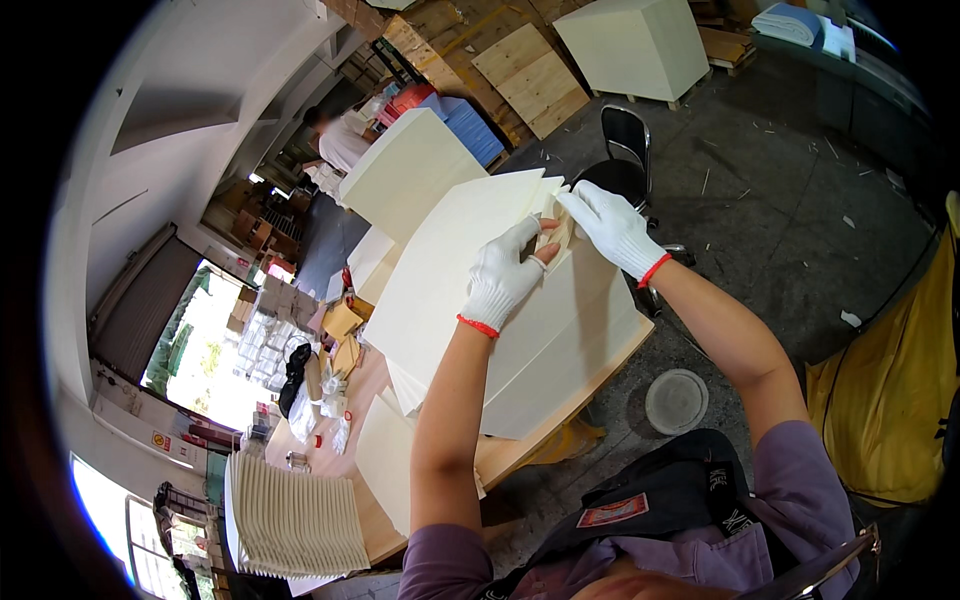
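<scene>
A tall stack of large cream paper sheets rests on a wooden table in front of me. Both hands wear white knitted gloves with red cuffs. My left hand lies over the top of the stack, near its right edge. Its thumb and a finger, bare at the tips, are spread apart beside the sheet edges. At the far right corner, my right hand has its fingers closed along the raised sheet edges. Its thumb is hidden.
Wavy stacked cream sheets stand at the near left. A black chair is beyond the stack, and a round grey lid is on the floor. Yellow sheeting hangs at right. A person works at the far left.
</scene>
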The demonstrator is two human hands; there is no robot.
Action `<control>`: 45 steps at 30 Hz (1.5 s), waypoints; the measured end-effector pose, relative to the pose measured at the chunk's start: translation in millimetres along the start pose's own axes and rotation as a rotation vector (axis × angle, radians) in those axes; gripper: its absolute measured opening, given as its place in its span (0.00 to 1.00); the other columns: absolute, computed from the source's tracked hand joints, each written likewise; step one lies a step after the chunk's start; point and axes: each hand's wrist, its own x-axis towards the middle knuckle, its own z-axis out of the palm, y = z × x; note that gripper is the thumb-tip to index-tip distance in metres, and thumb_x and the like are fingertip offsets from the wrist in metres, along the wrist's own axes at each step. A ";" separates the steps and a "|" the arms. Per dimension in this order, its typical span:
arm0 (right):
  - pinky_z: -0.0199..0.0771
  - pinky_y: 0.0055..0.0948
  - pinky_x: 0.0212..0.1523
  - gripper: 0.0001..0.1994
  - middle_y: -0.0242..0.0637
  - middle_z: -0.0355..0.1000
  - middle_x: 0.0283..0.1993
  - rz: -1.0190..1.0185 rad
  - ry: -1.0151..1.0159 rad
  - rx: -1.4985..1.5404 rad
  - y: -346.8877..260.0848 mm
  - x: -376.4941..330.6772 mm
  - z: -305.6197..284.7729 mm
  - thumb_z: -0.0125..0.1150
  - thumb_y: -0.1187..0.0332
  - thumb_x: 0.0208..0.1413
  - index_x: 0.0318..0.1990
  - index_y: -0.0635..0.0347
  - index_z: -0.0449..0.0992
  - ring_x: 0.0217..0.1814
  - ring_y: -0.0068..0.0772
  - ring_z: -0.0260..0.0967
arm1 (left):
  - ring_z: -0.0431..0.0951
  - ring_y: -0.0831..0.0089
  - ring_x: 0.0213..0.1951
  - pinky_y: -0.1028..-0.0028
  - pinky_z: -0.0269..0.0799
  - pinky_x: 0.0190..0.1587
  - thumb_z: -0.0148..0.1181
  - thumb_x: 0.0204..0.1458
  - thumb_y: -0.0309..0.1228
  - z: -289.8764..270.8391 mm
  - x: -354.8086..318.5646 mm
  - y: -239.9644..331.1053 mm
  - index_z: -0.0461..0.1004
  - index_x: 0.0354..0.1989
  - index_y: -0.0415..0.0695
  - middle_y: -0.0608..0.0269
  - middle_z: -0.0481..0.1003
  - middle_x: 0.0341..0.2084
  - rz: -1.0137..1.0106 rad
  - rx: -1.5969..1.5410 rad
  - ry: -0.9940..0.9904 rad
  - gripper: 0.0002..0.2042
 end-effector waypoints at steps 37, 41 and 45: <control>0.84 0.46 0.54 0.22 0.44 0.73 0.58 0.756 -0.174 1.470 -65.7 -8.0 48.1 0.65 0.62 0.68 0.65 0.58 0.68 0.59 0.42 0.76 | 0.84 0.51 0.53 0.57 0.81 0.52 0.64 0.51 0.22 13.1 -36.9 -13.1 0.82 0.52 0.52 0.61 0.83 0.52 0.491 0.238 0.695 0.19; 0.83 0.54 0.63 0.23 0.48 0.69 0.67 0.690 -0.380 1.395 -77.3 -18.1 61.8 0.58 0.65 0.72 0.69 0.61 0.64 0.67 0.48 0.73 | 0.85 0.55 0.49 0.61 0.81 0.50 0.65 0.51 0.21 10.4 -125.8 -39.9 0.82 0.51 0.50 0.57 0.84 0.46 0.565 0.084 0.601 0.18; 0.83 0.50 0.59 0.23 0.47 0.70 0.66 0.713 -0.535 1.299 -65.1 -22.2 63.4 0.58 0.65 0.72 0.69 0.62 0.65 0.65 0.46 0.75 | 0.85 0.64 0.48 0.64 0.80 0.50 0.60 0.60 0.24 33.1 -195.8 -68.7 0.82 0.51 0.48 0.58 0.85 0.44 -0.049 -0.350 0.318 0.12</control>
